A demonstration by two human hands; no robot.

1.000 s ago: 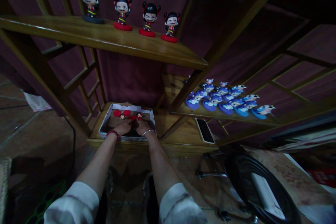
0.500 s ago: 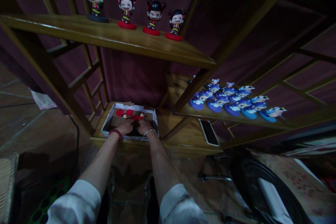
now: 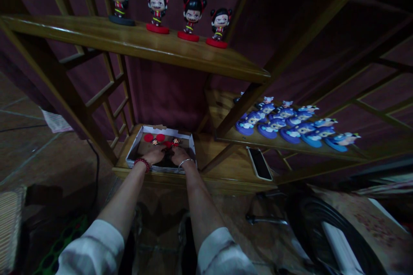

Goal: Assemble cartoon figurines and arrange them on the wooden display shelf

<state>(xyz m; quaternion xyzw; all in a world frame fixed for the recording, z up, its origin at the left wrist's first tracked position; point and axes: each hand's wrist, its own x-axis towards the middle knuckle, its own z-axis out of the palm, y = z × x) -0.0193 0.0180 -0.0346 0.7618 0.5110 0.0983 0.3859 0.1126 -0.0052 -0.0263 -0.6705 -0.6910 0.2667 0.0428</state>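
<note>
Both hands reach into a shallow open cardboard box on the low wooden shelf. My left hand, with a red bead bracelet at the wrist, has its fingers closed towards the box's middle. Facing it closely is my right hand, wearing a light bracelet, its fingers also drawn in. A small dark and red item lies at the fingertips; its shape is mostly hidden. Beyond the hands are two red round bases and small black-haired figurines, another figurine being at the right.
Several black-haired figurines stand on round bases on the upper shelf. Blue figurines fill the right shelf. A phone lies on the low shelf. A black chair stands at the lower right, a cable on the floor left.
The view has shifted slightly, so the shelves and figurines sit a little further right. Both hands stay close together in the box, with hardly any movement.
</note>
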